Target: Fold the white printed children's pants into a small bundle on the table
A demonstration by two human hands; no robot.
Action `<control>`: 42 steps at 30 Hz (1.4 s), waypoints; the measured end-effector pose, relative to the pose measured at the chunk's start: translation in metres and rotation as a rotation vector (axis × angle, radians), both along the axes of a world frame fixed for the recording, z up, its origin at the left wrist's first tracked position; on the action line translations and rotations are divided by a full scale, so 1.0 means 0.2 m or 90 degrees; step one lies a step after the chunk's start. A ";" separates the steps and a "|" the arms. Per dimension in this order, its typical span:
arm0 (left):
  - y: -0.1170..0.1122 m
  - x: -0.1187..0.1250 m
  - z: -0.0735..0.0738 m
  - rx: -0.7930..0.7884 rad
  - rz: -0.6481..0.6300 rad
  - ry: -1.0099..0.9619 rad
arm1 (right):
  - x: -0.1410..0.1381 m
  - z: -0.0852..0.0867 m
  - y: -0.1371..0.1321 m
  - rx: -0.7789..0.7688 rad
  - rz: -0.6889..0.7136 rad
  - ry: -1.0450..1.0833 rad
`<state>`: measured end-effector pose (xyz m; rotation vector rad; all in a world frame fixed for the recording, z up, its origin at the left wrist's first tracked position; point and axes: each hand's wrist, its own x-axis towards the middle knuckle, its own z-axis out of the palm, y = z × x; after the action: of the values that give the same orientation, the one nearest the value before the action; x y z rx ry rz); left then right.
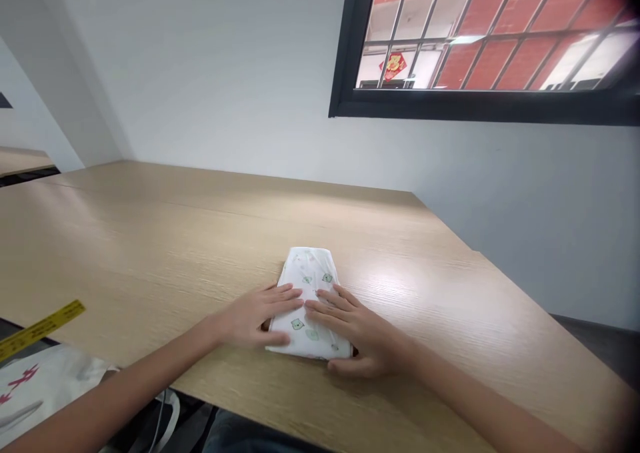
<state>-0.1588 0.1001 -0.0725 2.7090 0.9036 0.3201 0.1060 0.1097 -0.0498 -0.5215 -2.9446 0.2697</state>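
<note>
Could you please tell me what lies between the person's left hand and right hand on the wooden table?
In the head view, a folded white disposable diaper with small green prints lies between the left hand and the right hand, and both hands rest on it.

A folded diaper (pixel 306 269) lies on the middle part of the desk (pixel 165 239). The left hand (pixel 255 316) is on the left side of the diaper and the right hand (pixel 353 329) is on its right side, and both hands lie over its near half. A yellow ruler (pixel 40 329) is at the near edge of the desk, far to the left of the hands. Under this edge, on the left, there is a white bag (pixel 45 389). Behind the desk stands a wall (pixel 225 86), and a window (pixel 480 39) is in this wall, above the right part of the desk.
</note>
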 end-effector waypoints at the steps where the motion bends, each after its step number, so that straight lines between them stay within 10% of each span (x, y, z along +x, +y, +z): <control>1: -0.03 -0.02 0.01 -0.022 -0.009 0.009 | 0.01 -0.01 0.00 0.001 0.004 0.011; 9: -0.06 -0.03 0.00 -0.015 0.055 -0.041 | 0.04 -0.11 0.05 -0.041 -0.052 0.185; 15: -0.05 0.01 0.02 -0.113 0.079 -0.223 | 0.01 -0.12 0.08 -0.248 -0.397 0.368; 20: 0.01 0.11 -0.02 -0.323 0.306 -0.445 | -0.06 -0.09 0.06 -0.364 -0.472 0.437; 24: 0.09 0.19 -0.04 -0.277 0.449 -0.467 | -0.11 -0.07 0.06 -0.402 -0.526 0.451; 32: 0.17 0.24 -0.03 -0.165 0.609 -0.281 | -0.10 -0.09 0.06 -0.333 -0.597 0.419; 36: 0.16 0.25 0.01 -0.124 0.614 -0.240 | -0.11 -0.08 0.07 -0.116 -0.550 0.377; 42: 0.17 0.35 0.01 0.145 0.428 -0.137 | -0.30 -0.10 0.05 0.187 -0.448 0.180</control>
<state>-0.0879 0.1335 -0.0704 2.3974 1.7752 0.8703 0.0465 0.1199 -0.0694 -1.2823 -2.2891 -0.1550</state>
